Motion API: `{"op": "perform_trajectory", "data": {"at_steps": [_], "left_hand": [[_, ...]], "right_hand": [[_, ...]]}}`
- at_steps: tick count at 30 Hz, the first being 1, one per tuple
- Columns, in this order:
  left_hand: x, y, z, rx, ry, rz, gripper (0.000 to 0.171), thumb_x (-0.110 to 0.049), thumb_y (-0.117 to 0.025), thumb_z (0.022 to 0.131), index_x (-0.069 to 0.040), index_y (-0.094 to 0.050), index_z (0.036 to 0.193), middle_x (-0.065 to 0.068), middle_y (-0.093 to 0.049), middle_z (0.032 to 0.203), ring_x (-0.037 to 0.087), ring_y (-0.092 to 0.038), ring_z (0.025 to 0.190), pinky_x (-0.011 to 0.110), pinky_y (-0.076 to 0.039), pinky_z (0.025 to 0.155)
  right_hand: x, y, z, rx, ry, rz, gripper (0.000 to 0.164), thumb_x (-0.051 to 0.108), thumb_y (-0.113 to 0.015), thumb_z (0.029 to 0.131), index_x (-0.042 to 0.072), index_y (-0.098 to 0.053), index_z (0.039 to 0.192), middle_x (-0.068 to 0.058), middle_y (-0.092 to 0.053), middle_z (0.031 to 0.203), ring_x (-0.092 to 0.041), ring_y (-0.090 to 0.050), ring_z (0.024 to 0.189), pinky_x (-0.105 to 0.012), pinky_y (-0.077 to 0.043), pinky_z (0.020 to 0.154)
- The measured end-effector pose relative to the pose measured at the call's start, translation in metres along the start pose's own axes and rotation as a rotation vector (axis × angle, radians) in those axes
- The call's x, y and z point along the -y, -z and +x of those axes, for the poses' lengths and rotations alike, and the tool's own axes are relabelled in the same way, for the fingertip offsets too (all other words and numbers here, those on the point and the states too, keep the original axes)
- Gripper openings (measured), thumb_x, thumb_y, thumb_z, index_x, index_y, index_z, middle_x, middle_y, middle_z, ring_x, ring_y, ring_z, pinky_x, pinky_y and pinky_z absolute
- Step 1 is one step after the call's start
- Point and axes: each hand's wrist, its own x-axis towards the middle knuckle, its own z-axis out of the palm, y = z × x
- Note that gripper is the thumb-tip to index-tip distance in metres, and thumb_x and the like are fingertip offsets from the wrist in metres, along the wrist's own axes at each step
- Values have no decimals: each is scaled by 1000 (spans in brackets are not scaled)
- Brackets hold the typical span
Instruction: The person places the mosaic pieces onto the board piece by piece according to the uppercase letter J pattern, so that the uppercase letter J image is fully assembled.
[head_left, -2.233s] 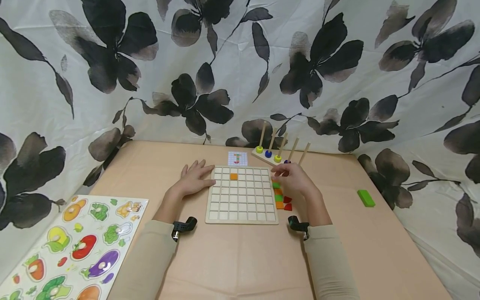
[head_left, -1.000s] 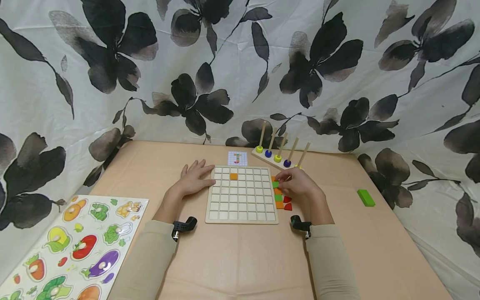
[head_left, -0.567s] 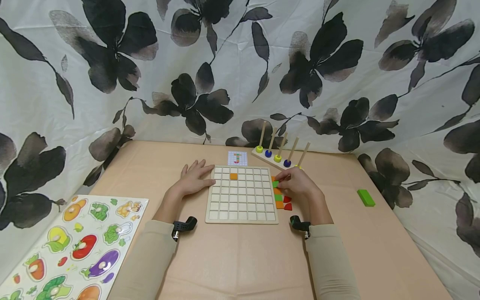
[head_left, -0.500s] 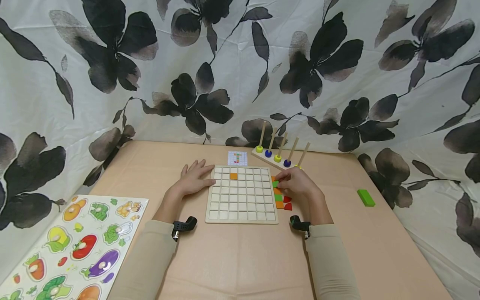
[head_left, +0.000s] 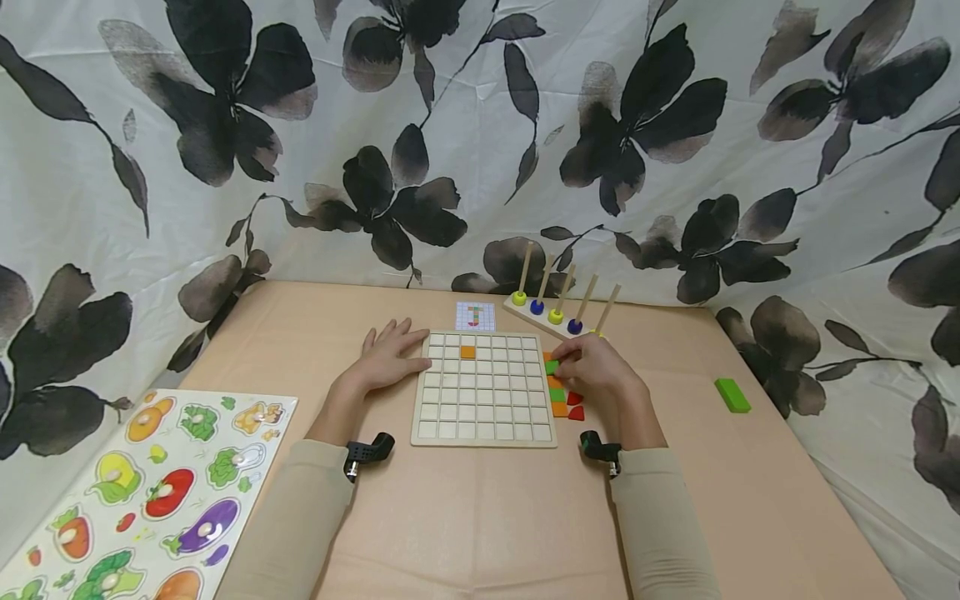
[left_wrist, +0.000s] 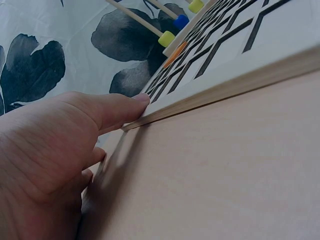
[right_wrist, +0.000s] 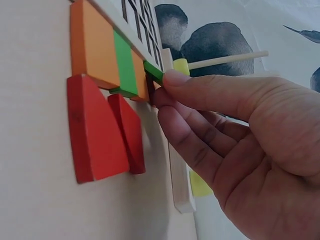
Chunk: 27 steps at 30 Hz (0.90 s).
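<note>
A pale wooden grid board [head_left: 483,442] lies flat, one orange square tile [head_left: 468,352] set in its second row from the back. My left hand [head_left: 388,357] rests at its left edge with fingers spread. In the left wrist view, the thumb touches the board's rim [left_wrist: 215,97]. Along the right edge runs a column of orange and green tiles [head_left: 559,410], with two red curved-sided pieces [head_left: 575,413] beside it. Over the column's far part, my right hand [head_left: 596,368] pinches a green tile [right_wrist: 153,71] between thumb and fingers, one end tilted up.
A small card [head_left: 476,317] with a coloured grid pattern lies behind the board. Behind it to the right stands a peg stand [head_left: 530,312] with yellow and blue rings. A vegetable-picture board [head_left: 255,492] lies front left, a green block [head_left: 732,396] far right.
My right hand has come slightly nearer and to the right from the board's far right corner, and now holds a green tile. In the last second neither hand has visibly moved.
</note>
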Motion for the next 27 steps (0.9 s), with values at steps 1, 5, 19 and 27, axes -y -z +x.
{"op": "perform_trajectory", "data": {"at_steps": [1, 5, 19, 27], "left_hand": [[0, 0, 0, 0, 0, 0, 70, -45, -66, 98, -15, -46, 158, 23, -18, 172, 47, -5, 161, 67, 9, 125], [1, -1, 0, -1, -2, 3, 70, -45, -65, 99, -15, -46, 158, 23, -18, 172, 47, -5, 161, 67, 8, 125], [-1, -1, 0, -1, 2, -3, 70, -45, -66, 98, -14, -46, 158, 23, -19, 172, 47, -5, 161, 67, 9, 125], [-2, 0, -1, 1, 6, 3, 70, -45, -65, 99, -14, -46, 158, 23, -18, 172, 46, -5, 161, 66, 9, 126]], "right_hand": [[1, 0, -1, -2, -4, 2, 28, 4, -74, 93, 7, -76, 120, -12, -68, 105, -28, -60, 94, -32, -54, 77], [3, 2, -3, -32, -13, 13, 27, 4, -75, 92, 11, -76, 118, -11, -67, 107, -31, -59, 98, -34, -54, 79], [20, -4, 4, -166, 170, 50, 27, 8, -73, 96, 3, -74, 123, -11, -71, 111, -26, -66, 96, -33, -55, 89], [29, -12, 7, -196, 221, 159, 27, 5, -73, 96, 2, -74, 122, -14, -71, 114, -26, -67, 93, -23, -56, 78]]}}
